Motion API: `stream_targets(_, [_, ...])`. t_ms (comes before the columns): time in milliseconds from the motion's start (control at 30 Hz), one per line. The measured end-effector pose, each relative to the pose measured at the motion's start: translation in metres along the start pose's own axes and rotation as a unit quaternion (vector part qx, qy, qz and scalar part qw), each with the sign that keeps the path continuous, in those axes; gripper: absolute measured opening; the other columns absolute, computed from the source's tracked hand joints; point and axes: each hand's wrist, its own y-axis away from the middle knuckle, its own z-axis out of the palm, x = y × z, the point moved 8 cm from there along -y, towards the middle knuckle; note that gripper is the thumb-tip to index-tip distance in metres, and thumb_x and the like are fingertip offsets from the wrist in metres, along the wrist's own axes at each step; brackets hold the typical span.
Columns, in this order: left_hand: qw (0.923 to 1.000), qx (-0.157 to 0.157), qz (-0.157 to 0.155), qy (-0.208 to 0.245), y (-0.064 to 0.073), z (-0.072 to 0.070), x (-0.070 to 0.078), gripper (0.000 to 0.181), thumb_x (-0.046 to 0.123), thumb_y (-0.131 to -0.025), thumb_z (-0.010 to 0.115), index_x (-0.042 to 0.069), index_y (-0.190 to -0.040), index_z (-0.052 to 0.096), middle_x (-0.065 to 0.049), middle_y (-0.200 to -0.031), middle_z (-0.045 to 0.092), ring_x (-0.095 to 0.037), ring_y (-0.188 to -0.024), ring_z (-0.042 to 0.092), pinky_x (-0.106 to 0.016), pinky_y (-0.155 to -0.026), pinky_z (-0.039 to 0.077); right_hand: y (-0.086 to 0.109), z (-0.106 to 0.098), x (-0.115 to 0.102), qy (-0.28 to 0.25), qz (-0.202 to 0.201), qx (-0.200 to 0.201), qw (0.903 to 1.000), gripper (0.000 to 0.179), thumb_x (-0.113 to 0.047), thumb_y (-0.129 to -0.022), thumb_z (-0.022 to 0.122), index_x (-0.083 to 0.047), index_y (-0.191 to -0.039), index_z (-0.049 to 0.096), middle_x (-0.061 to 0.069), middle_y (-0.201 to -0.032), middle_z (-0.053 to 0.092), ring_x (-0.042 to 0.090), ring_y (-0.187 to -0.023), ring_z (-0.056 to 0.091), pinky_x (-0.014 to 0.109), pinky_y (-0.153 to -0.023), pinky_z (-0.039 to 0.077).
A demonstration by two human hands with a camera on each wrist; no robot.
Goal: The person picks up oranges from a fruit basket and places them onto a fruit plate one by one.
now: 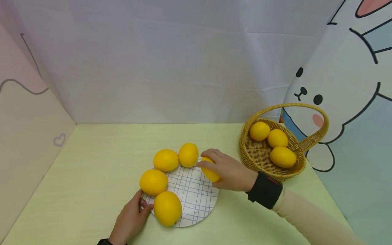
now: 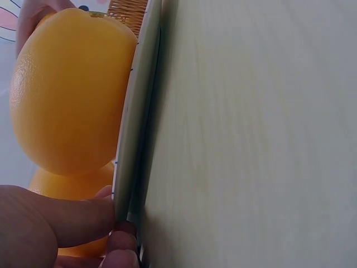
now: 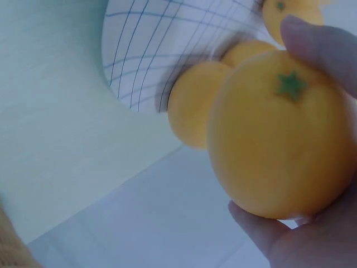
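Observation:
A round white plate (image 1: 196,204) with a blue grid pattern lies on the table. Along its left and far side sit several yellow-orange oranges (image 1: 167,208). My left hand (image 1: 131,217) pinches the plate's near-left rim; in the left wrist view its thumb (image 2: 72,220) is on the upper side and fingertips are under the edge. Over the plate's right part, my right hand (image 1: 231,170) grips another orange (image 1: 210,170), thumb and fingers around its sides. The right wrist view shows the green star-shaped stem mark of this held orange (image 3: 279,139).
A wicker basket (image 1: 260,158) with a tall arched handle stands at the back right of the table, holding three oranges (image 1: 283,157). White cloth (image 1: 183,68) forms the wall behind, and printed panels (image 1: 346,112) flank the table on either side.

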Motion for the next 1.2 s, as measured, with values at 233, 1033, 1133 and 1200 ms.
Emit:
stream_targets(233, [1.0000,0.000,0.001,-0.001,0.001,-0.001,0.002,0.055,0.030,-0.090,0.063,-0.001,-0.131,0.045,0.002,-0.083,0.053,-0.013,-0.068,0.045,-0.029,-0.059,0.036,-0.022,0.026,-0.024,0.070,-0.061,0.005,0.9957,0.071,-0.027,-0.071,0.081,-0.019,-0.135,0.050,0.011,-0.143,0.040,0.026,-0.132,0.032,0.037,-0.112,0.023])
stream_targets(1033, [1.0000,0.004,-0.003,-0.002,0.006,-0.006,0.006,0.054,0.029,-0.089,0.064,0.000,-0.131,0.046,0.002,-0.083,0.054,-0.013,-0.067,0.045,-0.029,-0.058,0.035,-0.060,0.076,-0.043,0.116,-0.099,0.000,0.9883,0.094,-0.034,-0.076,0.076,-0.013,-0.152,0.025,0.009,-0.147,0.037,0.022,-0.139,0.027,0.040,-0.114,0.016])
stream_targets(1133, [1.0000,0.005,0.000,-0.004,0.006,-0.007,0.006,0.054,0.029,-0.089,0.064,0.000,-0.131,0.046,0.003,-0.083,0.053,-0.013,-0.067,0.045,-0.029,-0.058,0.035,-0.062,0.079,-0.047,0.120,-0.106,0.005,0.9871,0.093,-0.033,-0.077,0.076,-0.012,-0.152,0.026,0.009,-0.148,0.036,0.022,-0.139,0.026,0.040,-0.114,0.016])
stream_targets(1200, [1.0000,0.005,0.002,-0.005,0.005,-0.007,0.006,0.054,0.029,-0.089,0.064,0.001,-0.130,0.046,0.003,-0.082,0.053,-0.013,-0.067,0.045,-0.029,-0.057,0.036,-0.064,0.080,-0.049,0.120,-0.110,0.010,0.9867,0.093,-0.033,-0.077,0.076,-0.012,-0.152,0.026,0.009,-0.149,0.035,0.023,-0.139,0.026,0.040,-0.114,0.015])
